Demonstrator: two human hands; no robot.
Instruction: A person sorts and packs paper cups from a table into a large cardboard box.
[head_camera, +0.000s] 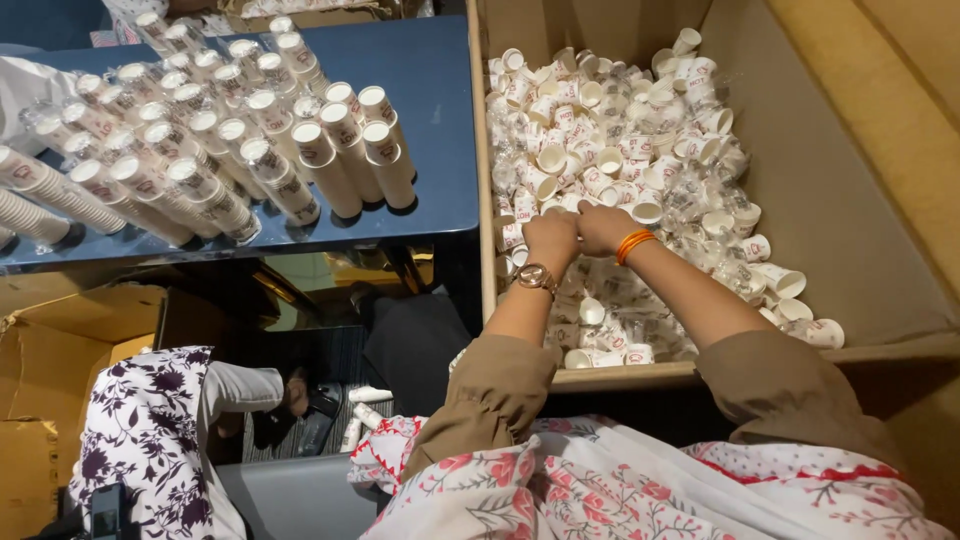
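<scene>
Heaps of small white paper cups (600, 130), too many to count, loose in a big brown cardboard box (830, 230). Smooth round cups, each with a little red mark on the side, mixed with crinkly clear plastic wrap (690, 200). Some upright, many tipped over.

Two hands side by side, touching, near the front middle of the box, right on top of the cup pile. Left hand (552, 238) with a round gold watch (535, 277) on the wrist. Right hand (603, 226) with orange bangles (634, 243) on the wrist. Fingers (560, 225) curled down and tucked together into the cups; cannot tell if anything is clamped inside. Brown sleeves (490, 385) on both arms, and a white cloth with red flowers (600, 490) below the box.

Left of the box, a shiny blue bench (440, 90). On it, about twenty-five or more tall stacks of cups (330, 150), standing close in rows, several wrapped in clear plastic.

Lower left of the box, a second person in a white top with dark purple flowers (150, 420), one hand (295, 390) by a dark thing. Flat brown cardboard (50, 360) at the far left.
</scene>
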